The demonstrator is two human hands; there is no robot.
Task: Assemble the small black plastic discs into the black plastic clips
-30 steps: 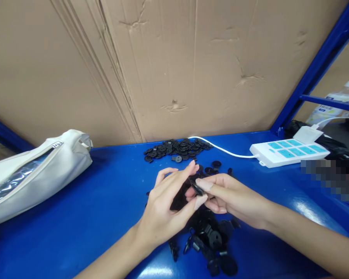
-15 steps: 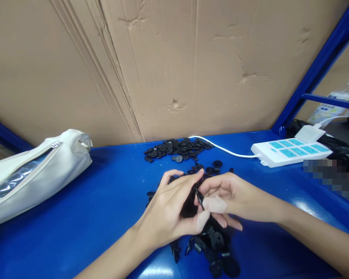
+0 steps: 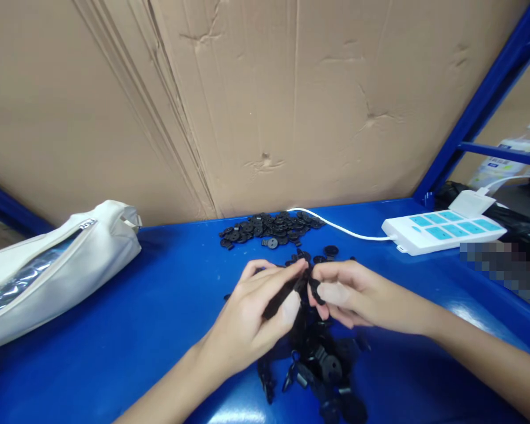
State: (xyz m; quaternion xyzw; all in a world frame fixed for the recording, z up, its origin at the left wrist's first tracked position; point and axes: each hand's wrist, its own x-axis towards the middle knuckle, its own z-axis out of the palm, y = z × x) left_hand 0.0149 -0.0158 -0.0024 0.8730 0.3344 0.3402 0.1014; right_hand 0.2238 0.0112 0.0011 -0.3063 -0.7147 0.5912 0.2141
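Left hand (image 3: 251, 321): half open, palm down over far-left part of near pile (image 3: 327, 371), index finger extended, thumb curled in below. Dark shape showing in the gap; can't tell whether gripped or just behind. Right hand (image 3: 353, 294): closed in a pinch above far-right part of near pile, gripping small black part (image 3: 315, 291) between thumb and fingertips, just beside left fingertips. Pale coverings on both thumbs.

Near pile: loose black round parts, some with ribbed tabs, heaped on blue table (image 3: 168, 330), partly hidden under both hands. Straight beyond near pile: far pile (image 3: 271, 227) of similar black parts, greyer disc (image 3: 272, 242) at front edge. Right of near pile and farther back: white power strip (image 3: 441, 232) with blue-green sockets, plug adapter (image 3: 472, 203) at far end, white cable (image 3: 335, 228) running to back of far pile. Well left of near pile: cream bag (image 3: 97, 253), unzipped, clear plastic visible inside. Behind near pile and far pile: upright creased cardboard (image 3: 265, 100).
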